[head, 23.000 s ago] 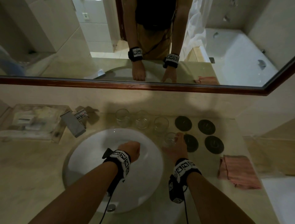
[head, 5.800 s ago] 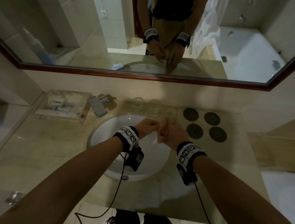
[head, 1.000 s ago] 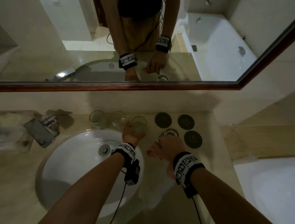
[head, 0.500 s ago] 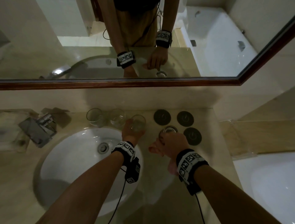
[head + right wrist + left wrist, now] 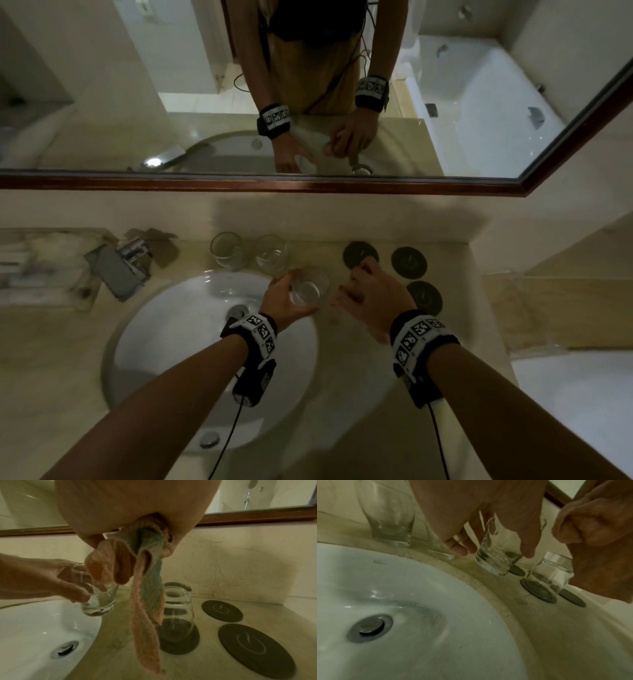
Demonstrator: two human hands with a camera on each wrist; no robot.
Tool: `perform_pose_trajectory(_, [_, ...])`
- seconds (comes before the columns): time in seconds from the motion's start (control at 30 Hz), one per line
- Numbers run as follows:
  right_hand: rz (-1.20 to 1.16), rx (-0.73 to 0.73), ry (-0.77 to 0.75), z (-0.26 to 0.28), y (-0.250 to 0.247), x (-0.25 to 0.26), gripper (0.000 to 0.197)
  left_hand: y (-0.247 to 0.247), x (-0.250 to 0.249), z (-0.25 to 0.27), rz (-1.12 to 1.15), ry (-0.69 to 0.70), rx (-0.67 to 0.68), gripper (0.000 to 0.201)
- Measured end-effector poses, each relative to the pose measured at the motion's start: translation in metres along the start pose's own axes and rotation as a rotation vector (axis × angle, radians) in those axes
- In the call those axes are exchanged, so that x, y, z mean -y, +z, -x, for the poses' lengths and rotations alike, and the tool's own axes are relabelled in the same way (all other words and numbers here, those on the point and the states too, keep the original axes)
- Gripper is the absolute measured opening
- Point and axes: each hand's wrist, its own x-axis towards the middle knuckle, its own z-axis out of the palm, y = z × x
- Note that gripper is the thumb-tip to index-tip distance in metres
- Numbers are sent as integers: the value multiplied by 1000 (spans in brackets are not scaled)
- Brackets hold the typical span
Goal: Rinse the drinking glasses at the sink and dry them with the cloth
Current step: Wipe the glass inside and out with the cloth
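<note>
Two glasses (image 5: 248,253) wait upright behind the sink (image 5: 171,342), and I judge them unwashed. My left hand (image 5: 284,301) grips a third glass (image 5: 308,291) over the sink's back right rim, mouth up, so drips should fall toward the bowl. My right hand (image 5: 373,294), right of the sink, clenches the cloth (image 5: 145,595), its tail hanging beside a done glass (image 5: 177,609) upturned on a coaster (image 5: 180,642). Three coasters (image 5: 222,610) lie bare further right; room between hand and upturned glass is tight
</note>
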Motion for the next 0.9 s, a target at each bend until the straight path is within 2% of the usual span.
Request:
perform_pose_trajectory(0.07, [-54, -3, -29, 1, -4, 4, 54, -7, 1, 7, -10, 9, 28, 86])
perform_pose_trajectory(0.13, [-165, -31, -60, 6, -15, 12, 36, -15, -1, 15, -4, 11, 43, 86])
perform_pose_trajectory(0.17, [-212, -61, -97, 6, -18, 13, 34, -18, -2, 17, 3, 15, 53, 86])
perform_pose_trajectory(0.33, [-219, -55, -298, 9, -38, 31, 40, -41, -19, 36, -25, 94, 116, 74])
perform_pose_trajectory(0.43, [-199, -37, -385, 11, -47, 44, 33, -52, -26, 45, -38, 119, 172, 71])
perform_pose_trajectory(0.6, [-17, 89, -584, 17, -43, 61, 24, -64, -38, 59, -46, 152, 193, 64])
perform_pose_trajectory(0.7, [11, 141, -631, 20, -44, 69, 26, -70, -43, 66, -102, 198, 191, 59])
perform_pose_trajectory(0.83, [298, 354, -578, 24, -52, 78, 27, -78, -51, 71, -194, 191, 235, 64])
perform_pose_trajectory(0.9, [321, 429, -512, 26, -56, 83, 33, -79, -55, 70, -245, 202, 271, 62])
